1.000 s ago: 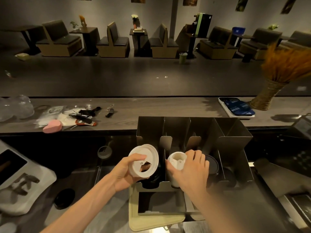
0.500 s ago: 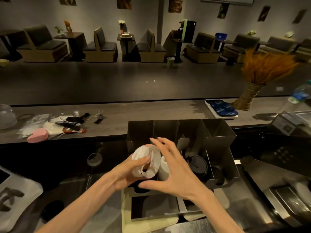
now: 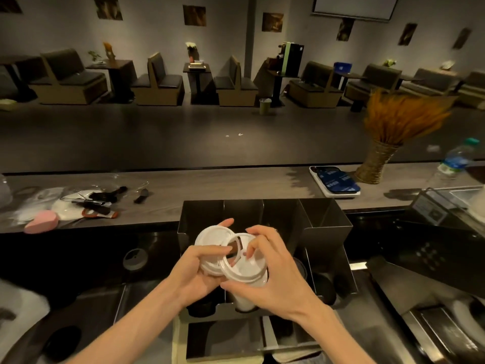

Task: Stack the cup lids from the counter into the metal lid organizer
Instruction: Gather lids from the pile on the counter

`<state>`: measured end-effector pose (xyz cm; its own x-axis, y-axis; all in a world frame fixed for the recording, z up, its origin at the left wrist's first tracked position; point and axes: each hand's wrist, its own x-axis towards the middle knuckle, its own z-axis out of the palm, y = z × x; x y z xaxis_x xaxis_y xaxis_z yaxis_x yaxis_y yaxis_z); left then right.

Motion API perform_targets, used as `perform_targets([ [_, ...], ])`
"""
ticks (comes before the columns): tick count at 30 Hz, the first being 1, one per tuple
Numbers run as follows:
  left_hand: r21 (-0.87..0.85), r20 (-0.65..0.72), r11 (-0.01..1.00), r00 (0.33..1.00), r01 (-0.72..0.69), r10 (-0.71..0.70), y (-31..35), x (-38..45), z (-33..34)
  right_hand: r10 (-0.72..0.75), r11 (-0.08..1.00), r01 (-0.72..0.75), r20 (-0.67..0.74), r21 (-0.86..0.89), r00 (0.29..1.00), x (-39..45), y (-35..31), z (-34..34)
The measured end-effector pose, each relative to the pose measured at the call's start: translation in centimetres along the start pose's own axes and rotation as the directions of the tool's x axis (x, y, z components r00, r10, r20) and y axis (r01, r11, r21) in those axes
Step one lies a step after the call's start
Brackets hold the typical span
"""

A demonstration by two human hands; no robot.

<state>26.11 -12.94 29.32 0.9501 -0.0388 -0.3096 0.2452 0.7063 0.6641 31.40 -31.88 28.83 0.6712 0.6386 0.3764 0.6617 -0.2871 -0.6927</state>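
Cup lids: two white lids are in hand above the metal lid organizer [image 3: 325, 222], at the centre of the view. One second earlier the left hand held a single white lid upright over the left slot while the right hand rested on the white stack already seated in the next slot. Half a second earlier the right hand left that stack and crossed to the lid. Now both hands meet on the lids.

The left hand [image 3: 193, 271] is closed on the left white lid [image 3: 212, 239], thumb across its face and fingers behind its far rim. The right hand [image 3: 275, 269] is closed on the right white lid [image 3: 242, 266], fingertips at its 12 o'clock rim and thumb at its 6 o'clock edge. The right lid overlaps the left lid at the left lid's 4 o'clock side; the two touch.

Directly below the hands, the white lid stack [image 3: 245, 303] stands in the second slot from the left. Dark lids lie in the slots at 3 o'clock of it.

Judgement: the change suggests that the lids are being aligned or nested before insertion. Neither lid is seated yet. The next step is likely lowering them onto the white stack, rims level to avoid snagging the divider.
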Motion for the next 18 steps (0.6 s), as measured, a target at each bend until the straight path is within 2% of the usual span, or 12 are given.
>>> perform_targets([
  [4, 0.114, 0.006, 0.993, 1.000, 0.017, -0.017, 0.3, 0.4, 0.6, 0.037, 0.999, -0.032, 0.187, -0.030, 0.982, 0.8, 0.6, -2.9],
  [8, 0.140, -0.003, 0.989, 0.999, 0.036, -0.036, 0.2, -0.1, 0.7, -0.009, 0.998, 0.029, 0.330, -0.057, 0.944, 1.4, 0.8, -4.6],
  [15, 0.169, -0.018, 0.982, 0.996, 0.087, -0.085, 0.1, -0.7, -0.4, -0.063, 0.990, 0.120, 0.510, -0.080, 0.858, 1.9, 1.2, -4.4],
  [18, 0.115, -0.049, 0.991, 0.996, 0.075, -0.069, -0.2, -0.9, -0.5, -0.057, 0.988, 0.121, 0.511, -0.093, 0.858, 2.3, 1.4, -4.3],
])
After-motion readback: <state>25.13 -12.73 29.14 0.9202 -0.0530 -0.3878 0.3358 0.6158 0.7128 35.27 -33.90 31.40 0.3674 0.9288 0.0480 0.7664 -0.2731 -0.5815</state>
